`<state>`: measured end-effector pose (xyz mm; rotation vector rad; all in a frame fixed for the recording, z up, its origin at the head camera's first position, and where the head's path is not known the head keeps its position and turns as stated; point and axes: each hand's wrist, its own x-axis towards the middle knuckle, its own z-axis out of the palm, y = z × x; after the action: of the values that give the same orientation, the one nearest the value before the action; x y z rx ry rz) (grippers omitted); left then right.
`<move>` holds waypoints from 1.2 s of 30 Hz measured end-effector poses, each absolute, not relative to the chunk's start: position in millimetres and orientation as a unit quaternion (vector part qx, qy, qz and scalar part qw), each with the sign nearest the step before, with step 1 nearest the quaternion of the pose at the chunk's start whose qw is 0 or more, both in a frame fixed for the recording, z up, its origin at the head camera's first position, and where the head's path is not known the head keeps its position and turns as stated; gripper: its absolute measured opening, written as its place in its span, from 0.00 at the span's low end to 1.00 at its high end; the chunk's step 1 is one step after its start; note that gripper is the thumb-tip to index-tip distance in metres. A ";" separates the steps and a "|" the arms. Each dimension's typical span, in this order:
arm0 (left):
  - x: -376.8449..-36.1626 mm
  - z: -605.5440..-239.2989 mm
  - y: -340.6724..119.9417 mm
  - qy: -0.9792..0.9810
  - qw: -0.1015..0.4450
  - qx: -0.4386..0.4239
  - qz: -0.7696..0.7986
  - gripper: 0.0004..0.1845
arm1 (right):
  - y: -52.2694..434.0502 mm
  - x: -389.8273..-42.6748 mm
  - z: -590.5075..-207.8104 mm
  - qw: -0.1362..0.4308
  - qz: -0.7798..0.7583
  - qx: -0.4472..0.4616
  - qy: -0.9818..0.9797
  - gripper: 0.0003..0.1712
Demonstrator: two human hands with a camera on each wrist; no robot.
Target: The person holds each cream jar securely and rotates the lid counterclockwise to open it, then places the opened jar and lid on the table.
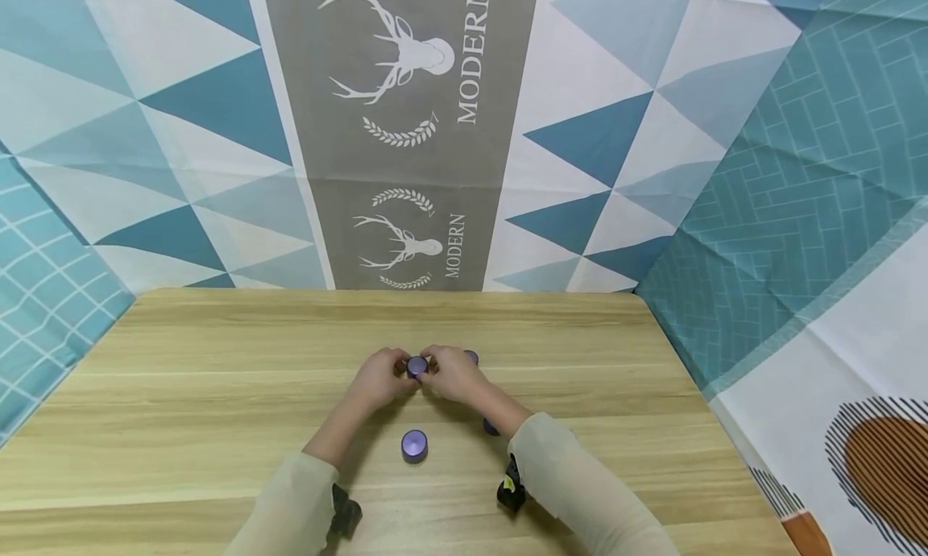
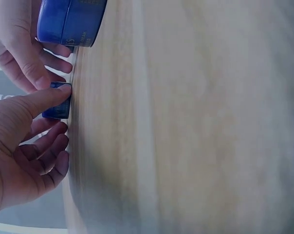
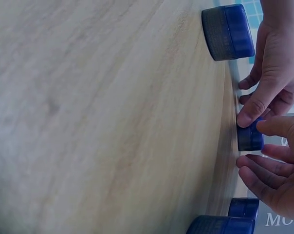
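Observation:
A small cream jar (image 1: pixel 416 367) with a purple lid stands on the table between both hands; it looks blue in the wrist views. My left hand (image 1: pixel 381 377) grips its left side, the thumb against the near side of the jar (image 2: pixel 56 108) in the left wrist view. From the right, my right hand (image 1: pixel 453 374) holds the same jar with thumb and fingers, seen also in the right wrist view beside the jar (image 3: pixel 249 136). Nearer the person stands a second jar (image 1: pixel 414 446), lid up.
Another jar (image 1: pixel 472 357) shows partly behind the right hand. A further jar (image 1: pixel 490 427) is mostly hidden under the right forearm. The wooden table (image 1: pixel 217 427) ends at a patterned cloth backdrop (image 1: pixel 580 137). Dark wrist cameras (image 1: pixel 511 491) hang below the sleeves.

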<state>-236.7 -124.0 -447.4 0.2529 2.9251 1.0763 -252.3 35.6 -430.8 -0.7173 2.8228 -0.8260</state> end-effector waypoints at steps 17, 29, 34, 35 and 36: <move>-235.4 -446.4 -124.2 0.932 0.010 0.080 0.352 0.18 | 33.6 -248.4 -426.3 0.067 -0.265 -0.253 0.928 0.22; -231.7 -442.5 -127.0 0.931 -0.005 0.092 0.354 0.18 | 33.4 -246.0 -418.3 0.059 -0.262 -0.269 0.925 0.22; -229.1 -438.0 -125.7 0.933 -0.011 0.101 0.344 0.18 | 34.8 -245.1 -414.0 0.055 -0.266 -0.271 0.924 0.24; -228.7 -437.0 -125.2 0.933 -0.010 0.100 0.345 0.18 | 35.1 -245.2 -413.7 0.055 -0.266 -0.271 0.923 0.23; -228.3 -436.0 -124.8 0.933 -0.009 0.102 0.346 0.18 | 35.5 -245.2 -413.3 0.055 -0.265 -0.272 0.923 0.22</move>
<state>-228.3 -124.8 -436.0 0.3214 2.9481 1.0922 -245.2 35.5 -413.3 -0.8247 2.8043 -0.8058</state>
